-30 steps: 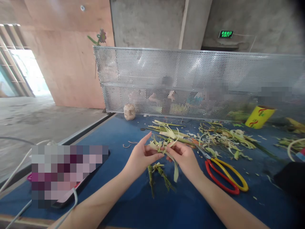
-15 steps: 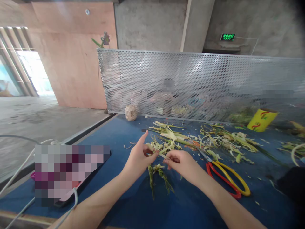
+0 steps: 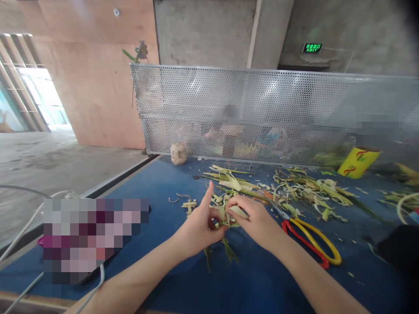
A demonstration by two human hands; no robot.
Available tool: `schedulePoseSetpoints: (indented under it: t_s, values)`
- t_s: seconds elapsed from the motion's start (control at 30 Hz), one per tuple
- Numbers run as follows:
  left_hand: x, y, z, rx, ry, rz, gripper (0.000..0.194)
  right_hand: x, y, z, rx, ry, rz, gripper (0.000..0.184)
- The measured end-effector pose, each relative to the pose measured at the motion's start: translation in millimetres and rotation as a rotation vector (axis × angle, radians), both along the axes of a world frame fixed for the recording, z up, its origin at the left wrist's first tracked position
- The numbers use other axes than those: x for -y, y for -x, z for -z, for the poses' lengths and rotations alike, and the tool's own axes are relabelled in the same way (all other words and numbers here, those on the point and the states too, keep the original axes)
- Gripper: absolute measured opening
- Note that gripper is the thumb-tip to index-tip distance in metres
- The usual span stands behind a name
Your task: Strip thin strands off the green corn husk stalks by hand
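Observation:
My left hand (image 3: 201,224) is over the middle of the blue table, one finger pointing up and the others curled in a pinch on a pale green leaf strip (image 3: 236,214). Right beside it, my right hand (image 3: 257,218) grips the same strip, its fingers close to the left fingertips. My fingers hide part of the strip. Below the hands lie dark green leafy stems (image 3: 231,253), partly covered by them. Just beyond is a heap of pale cut pieces, and a small cross-shaped pale piece (image 3: 189,206) lies left of it.
Scissors with red and yellow handles (image 3: 310,237) lie at the right. Leaf scraps (image 3: 314,187) spread behind them. A yellow roll (image 3: 358,162) and a whitish lump (image 3: 178,154) stand near the perforated metal screen (image 3: 203,91). At left are a blurred-out device (image 3: 94,235) and cables.
My right hand has moved left and slightly up, close against my left hand. The strip now shows as a broader, bent piece between them. The cross-shaped piece has come into sight.

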State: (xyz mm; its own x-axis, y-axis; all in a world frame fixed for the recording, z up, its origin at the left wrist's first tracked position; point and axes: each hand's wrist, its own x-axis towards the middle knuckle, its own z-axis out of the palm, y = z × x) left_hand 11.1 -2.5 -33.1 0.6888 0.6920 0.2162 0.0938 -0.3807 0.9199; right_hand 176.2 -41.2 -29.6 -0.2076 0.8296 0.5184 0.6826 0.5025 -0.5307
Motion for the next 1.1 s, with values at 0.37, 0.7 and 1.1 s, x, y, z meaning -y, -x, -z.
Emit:
schedulePoseSetpoints:
  t_s: [0.37, 0.7, 1.1]
  values:
    - [-0.1, -0.6, 0.3, -0.009, 0.021, -0.103, 0.091, -5.7, 5.8, 7.2, -0.182, 0.188, 0.073, 0.005]
    - [-11.7, 3.2, 0.3, -0.025, 0.062, -0.265, 0.098, 2.7, -11.5, -7.0, -0.160, 0.115, 0.101, 0.024]
    - [-8.7, -0.5, -8.3, 0.034, 0.524, -0.282, 0.095, -1.7, -17.4, -6.2, -0.077, 0.027, 0.228, 0.019]
